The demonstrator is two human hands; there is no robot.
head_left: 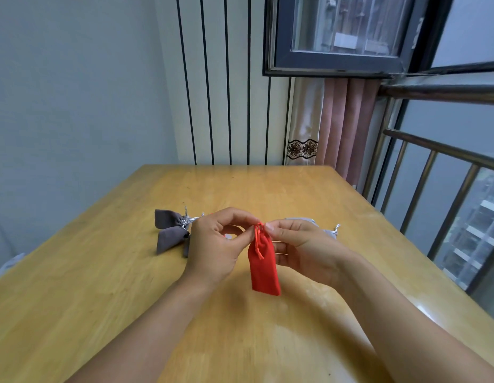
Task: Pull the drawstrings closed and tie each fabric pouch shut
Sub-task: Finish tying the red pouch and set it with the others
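A red fabric pouch (263, 268) hangs upright above the wooden table (102, 286), its gathered mouth at the top. My left hand (216, 244) and my right hand (298, 244) each pinch the pouch's mouth and red drawstring from either side, and one cord end dangles down the front. Two dark grey pouches (169, 230) with silver cords lie on the table to the left of my left hand. A light grey pouch (327, 230) lies behind my right hand, mostly hidden.
The table stands against a wall with a striped panel (226, 106). A window (345, 34), a pink curtain (348, 128) and a metal railing (447, 172) run along the right side. A grey object (8, 265) shows at the far left edge.
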